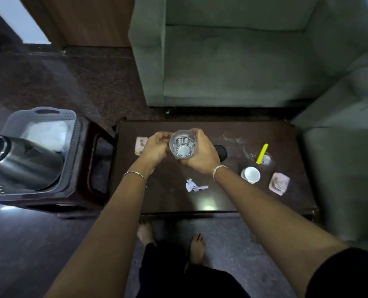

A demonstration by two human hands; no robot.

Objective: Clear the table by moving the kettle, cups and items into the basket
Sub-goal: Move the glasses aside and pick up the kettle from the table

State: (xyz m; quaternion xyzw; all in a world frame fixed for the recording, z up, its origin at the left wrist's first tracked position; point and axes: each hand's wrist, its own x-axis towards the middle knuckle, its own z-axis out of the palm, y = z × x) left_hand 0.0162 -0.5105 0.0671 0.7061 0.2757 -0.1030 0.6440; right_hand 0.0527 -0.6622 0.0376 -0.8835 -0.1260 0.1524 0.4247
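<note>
My two forearms fill the bottom of the view and run up toward the table point(200, 203), meeting at its 11 o'clock area. The right hand point(200, 157) is wrapped around a clear glass point(183, 145), fingers curled round its far side and thumb beneath, holding it lifted and mouth-up. I read that as keeping it level for the carry. The left hand point(155, 147) is half-curled against the glass's left wall, fingertips touching it — a steadying hold, I judge, or the start of a handover, since the basket point(49, 112) sits off to the left at 9 o'clock on a dark side stool point(97, 160).

The kettle point(21, 162) already lies in that basket on its side, beside something white I cannot make out.

Left on the table:
- a white cup point(252, 174) at 3 o'clock of my hands
- a yellow stick point(262, 153) leaning over a second glass that is hard to make out
- two coasters, one point(278, 183) at the right, one point(141, 145) just behind my left hand
- crumpled paper point(195, 186) at 6 o'clock
- a dark round object point(220, 152) half-hidden by my right wrist

My next move would be a leftward sweep — low, clear of the kettle.
</note>
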